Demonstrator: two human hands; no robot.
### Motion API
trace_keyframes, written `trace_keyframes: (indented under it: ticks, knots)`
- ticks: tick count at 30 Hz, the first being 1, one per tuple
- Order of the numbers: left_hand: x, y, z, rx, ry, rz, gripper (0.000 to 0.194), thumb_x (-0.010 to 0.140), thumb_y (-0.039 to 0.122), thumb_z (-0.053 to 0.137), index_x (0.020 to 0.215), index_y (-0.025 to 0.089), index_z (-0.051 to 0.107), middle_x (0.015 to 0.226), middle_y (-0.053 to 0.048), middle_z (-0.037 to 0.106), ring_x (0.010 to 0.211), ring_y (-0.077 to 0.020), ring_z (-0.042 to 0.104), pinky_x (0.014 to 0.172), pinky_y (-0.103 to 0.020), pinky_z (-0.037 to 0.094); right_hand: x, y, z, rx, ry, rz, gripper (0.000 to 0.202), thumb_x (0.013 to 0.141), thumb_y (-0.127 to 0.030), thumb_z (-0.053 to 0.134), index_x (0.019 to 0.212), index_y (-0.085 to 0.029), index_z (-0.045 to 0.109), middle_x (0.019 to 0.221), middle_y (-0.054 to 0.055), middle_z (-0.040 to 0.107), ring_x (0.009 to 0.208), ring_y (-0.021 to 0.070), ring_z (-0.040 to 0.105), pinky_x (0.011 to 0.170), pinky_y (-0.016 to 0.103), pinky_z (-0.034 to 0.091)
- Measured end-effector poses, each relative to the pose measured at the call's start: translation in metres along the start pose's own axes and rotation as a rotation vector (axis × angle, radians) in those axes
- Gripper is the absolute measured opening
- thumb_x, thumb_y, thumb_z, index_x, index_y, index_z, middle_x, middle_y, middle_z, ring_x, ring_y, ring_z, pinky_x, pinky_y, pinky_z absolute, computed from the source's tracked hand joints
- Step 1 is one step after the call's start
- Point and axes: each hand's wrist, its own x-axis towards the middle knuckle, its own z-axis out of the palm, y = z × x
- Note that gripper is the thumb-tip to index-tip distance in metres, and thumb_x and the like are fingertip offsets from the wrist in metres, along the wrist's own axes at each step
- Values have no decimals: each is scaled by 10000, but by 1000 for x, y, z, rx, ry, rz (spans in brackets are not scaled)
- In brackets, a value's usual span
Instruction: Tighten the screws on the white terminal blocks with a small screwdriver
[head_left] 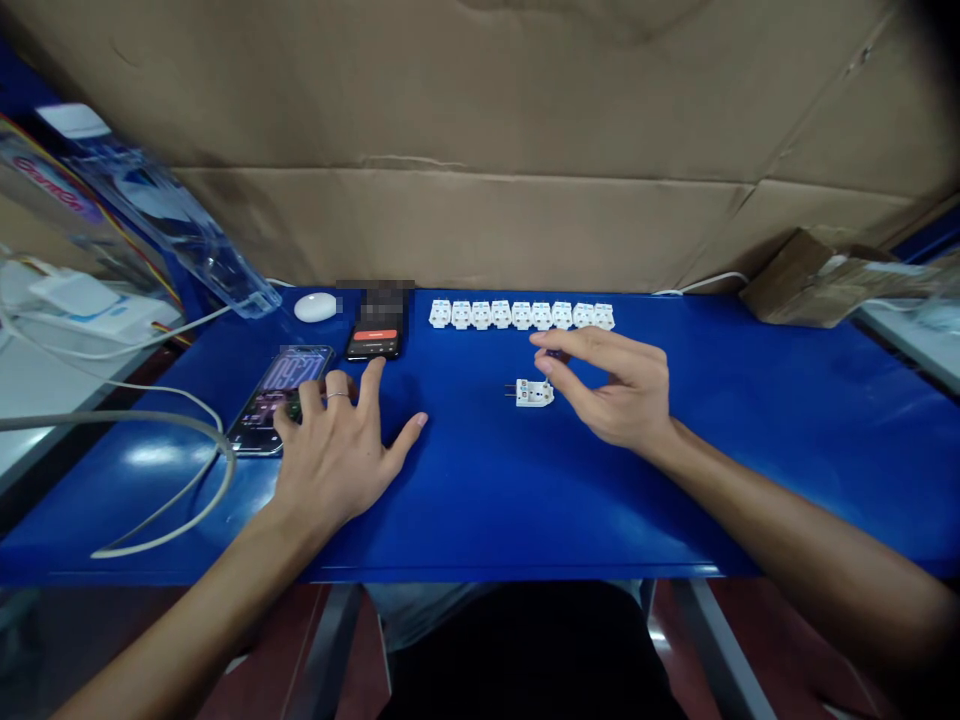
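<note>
An open white plug half point(534, 393) lies in the middle of the blue table, its two metal pins pointing left. My right hand point(611, 385) is closed in a pinch just above its right end. Between thumb and forefinger is what looks like a small dark screwdriver point(553, 354), mostly hidden, with a thin shiny tip pointing down at the plug half. My left hand point(337, 440) rests palm down with fingers spread. Some of its fingers lie over the edge of a lit phone point(281, 385); the forefinger reaches the near edge of another phone point(373, 335).
Several white plug parts point(501, 314) stand in a row at the back. A rounded white object point(315, 307) sits left of them. A clear plastic bottle point(180, 220) leans at the left, above looping cables point(172, 548). A cardboard box point(802, 280) is at the back right.
</note>
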Motion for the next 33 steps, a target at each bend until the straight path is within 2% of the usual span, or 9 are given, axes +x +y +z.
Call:
trace_keyframes:
  ticks: [5, 8, 11, 15, 20, 24, 27, 30, 33]
  knots:
    - [0, 2, -7, 27, 34, 48, 871, 1126, 673, 409, 1782, 101, 373, 1530, -329, 569, 1418, -589, 512, 1157, -832, 407, -1, 1, -1, 5, -6, 27, 289, 1011, -193, 803, 1248, -340, 879, 1074, -22, 915, 849, 165, 847, 830, 342, 719]
    - [1, 12, -14, 0, 66, 142, 758, 1123, 573, 490, 1738, 132, 454, 1545, -292, 582, 1458, -553, 495, 1221, -783, 377, -1, 0, -1, 4, -9, 46, 272, 1016, -215, 799, 1242, -341, 881, 1073, -16, 916, 851, 175, 850, 829, 357, 726]
    - [7, 34, -20, -110, 58, 338, 688, 1106, 502, 573, 1691, 147, 501, 1589, -261, 571, 1480, -494, 502, 1199, -678, 457, -2, 0, 0, 16, -4, 45, 279, 1010, -199, 803, 1243, -330, 885, 1087, -6, 917, 865, 178, 855, 855, 359, 733]
    - [27, 70, -19, -317, -20, 571, 766, 1085, 532, 650, 1703, 134, 433, 1628, -239, 554, 1461, -435, 538, 1104, -592, 550, -2, 1, -1, 21, -4, 42, 298, 1003, -187, 816, 1253, -334, 886, 1133, 1, 917, 900, 184, 865, 880, 364, 742]
    - [48, 97, -5, -416, -61, 713, 673, 1099, 546, 668, 1588, 102, 537, 1448, -219, 657, 1285, -399, 625, 1036, -562, 555, -3, 6, -4, 39, 11, 40, 366, 975, -147, 836, 1291, -327, 876, 1145, 5, 915, 886, 174, 866, 847, 339, 745]
    - [46, 97, 2, -472, -34, 732, 561, 1120, 481, 647, 1558, 138, 571, 1467, -190, 663, 1303, -383, 618, 1043, -549, 543, -6, 10, -6, 35, 11, 60, 401, 963, -149, 849, 1306, -357, 869, 1136, -4, 915, 890, 194, 872, 827, 368, 757]
    - [40, 95, -2, -440, -37, 706, 578, 1128, 476, 634, 1594, 141, 559, 1526, -195, 641, 1364, -393, 599, 1099, -582, 524, -7, 11, -7, 47, 12, 35, 460, 949, -114, 855, 1325, -377, 857, 1150, -14, 913, 911, 195, 875, 847, 379, 758]
    - [31, 89, -13, -279, -62, 597, 673, 1116, 557, 641, 1645, 151, 551, 1532, -235, 615, 1381, -456, 577, 1107, -668, 507, -7, 11, -8, 59, -15, 3, 517, 939, -74, 852, 1356, -380, 842, 1150, -17, 912, 914, 183, 871, 848, 365, 751]
    - [17, 71, -20, -111, -94, 402, 831, 1073, 684, 648, 1704, 161, 512, 1485, -270, 613, 1321, -497, 586, 1068, -730, 503, -6, 11, -8, 64, -34, -2, 510, 948, -88, 851, 1363, -385, 837, 1145, -16, 913, 911, 187, 873, 822, 363, 751]
